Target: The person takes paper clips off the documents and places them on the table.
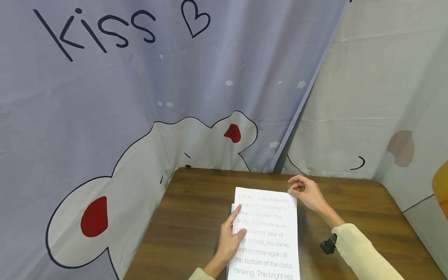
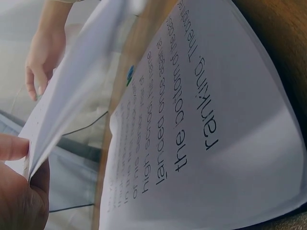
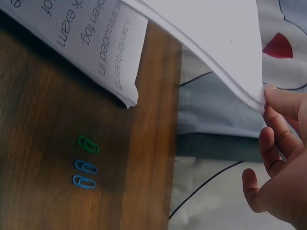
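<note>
My left hand (image 1: 229, 237) grips the left edge of a raised stack of printed paper (image 1: 266, 233), thumb and fingers on opposite faces, as the left wrist view also shows. At the stack's upper right corner is my right hand (image 1: 307, 193), fingertips together, with a small green paper clip (image 1: 289, 186) showing at them. In the right wrist view those fingers (image 3: 283, 103) meet the raised sheets' corner (image 3: 247, 93), and the clip is hidden. Below the raised stack, more printed sheets (image 2: 230, 110) lie on the table.
On the brown wooden table (image 1: 185, 217), another green paper clip (image 3: 88, 144) and two blue paper clips (image 3: 85, 166) lie in a row beside the lower sheets. A printed curtain (image 1: 210, 89) hangs behind the table's far edge. My right wrist wears a black device (image 1: 329, 245).
</note>
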Tool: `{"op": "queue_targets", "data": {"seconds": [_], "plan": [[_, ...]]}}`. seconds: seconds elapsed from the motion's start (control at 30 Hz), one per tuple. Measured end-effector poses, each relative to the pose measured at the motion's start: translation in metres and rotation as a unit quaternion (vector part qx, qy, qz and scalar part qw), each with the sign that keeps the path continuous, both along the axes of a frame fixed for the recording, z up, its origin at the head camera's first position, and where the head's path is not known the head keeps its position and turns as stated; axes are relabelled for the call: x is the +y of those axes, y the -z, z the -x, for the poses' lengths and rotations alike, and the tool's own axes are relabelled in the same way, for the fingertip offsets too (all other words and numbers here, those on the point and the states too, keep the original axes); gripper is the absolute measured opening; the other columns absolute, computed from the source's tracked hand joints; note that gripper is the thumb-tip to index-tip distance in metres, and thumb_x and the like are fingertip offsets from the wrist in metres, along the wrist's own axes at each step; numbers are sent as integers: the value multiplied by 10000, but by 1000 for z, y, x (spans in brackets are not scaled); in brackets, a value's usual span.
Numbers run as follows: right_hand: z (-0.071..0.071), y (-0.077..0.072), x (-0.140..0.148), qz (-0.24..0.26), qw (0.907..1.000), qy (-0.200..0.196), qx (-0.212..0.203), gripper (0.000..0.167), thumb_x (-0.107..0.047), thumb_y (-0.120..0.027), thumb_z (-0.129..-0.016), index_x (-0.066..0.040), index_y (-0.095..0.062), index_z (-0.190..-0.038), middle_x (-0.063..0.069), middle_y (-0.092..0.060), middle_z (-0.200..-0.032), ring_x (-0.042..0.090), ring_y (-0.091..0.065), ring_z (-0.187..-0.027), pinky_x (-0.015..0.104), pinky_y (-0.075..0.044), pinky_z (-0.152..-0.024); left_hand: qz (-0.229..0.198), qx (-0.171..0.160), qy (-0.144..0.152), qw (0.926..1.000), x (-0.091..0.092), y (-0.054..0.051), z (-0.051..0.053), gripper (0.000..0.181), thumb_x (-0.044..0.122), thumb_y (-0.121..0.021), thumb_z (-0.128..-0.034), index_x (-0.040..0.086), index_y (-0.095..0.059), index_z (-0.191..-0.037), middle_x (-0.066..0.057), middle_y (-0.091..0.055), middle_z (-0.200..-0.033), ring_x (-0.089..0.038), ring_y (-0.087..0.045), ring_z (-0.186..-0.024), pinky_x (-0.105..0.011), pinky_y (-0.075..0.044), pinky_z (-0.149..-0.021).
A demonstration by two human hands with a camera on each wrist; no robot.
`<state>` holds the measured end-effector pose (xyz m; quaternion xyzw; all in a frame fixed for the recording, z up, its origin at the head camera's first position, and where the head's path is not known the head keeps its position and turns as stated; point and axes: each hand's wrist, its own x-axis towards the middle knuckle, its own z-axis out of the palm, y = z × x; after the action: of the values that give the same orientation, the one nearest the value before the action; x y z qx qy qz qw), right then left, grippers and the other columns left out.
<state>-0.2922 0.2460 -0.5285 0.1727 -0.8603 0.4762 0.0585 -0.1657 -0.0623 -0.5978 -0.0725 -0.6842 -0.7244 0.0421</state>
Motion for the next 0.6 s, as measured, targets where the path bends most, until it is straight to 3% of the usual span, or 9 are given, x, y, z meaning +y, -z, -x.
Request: {"op": "queue_targets", "data": {"seconds": [0.37,0.6], "plan": [[-5,13,25,-136,9993,235,247,235,3,-788,-905,2,-692,-1120,74,-748,-855,107,-612,-748,229,-509,-662,230,-27,-51,9997,-9,0,0,846,-189,-583,-844,122,-437,-1616,-127,-387,-1688,-341,-539,-1433,-257,-517,-1106],[-8,25,40,-271,9993,224,-133,231,-4,-785,-912,7,-658,-1104,99,-742,-862,230,-665,-761,242,-515,-638,267,-81,-192,9994,-11,0,0,855,-195,-598,-833,143,-460,-1606,-101,-418,-1675,-327,-534,-1444,-282,-490,-1142]]}}
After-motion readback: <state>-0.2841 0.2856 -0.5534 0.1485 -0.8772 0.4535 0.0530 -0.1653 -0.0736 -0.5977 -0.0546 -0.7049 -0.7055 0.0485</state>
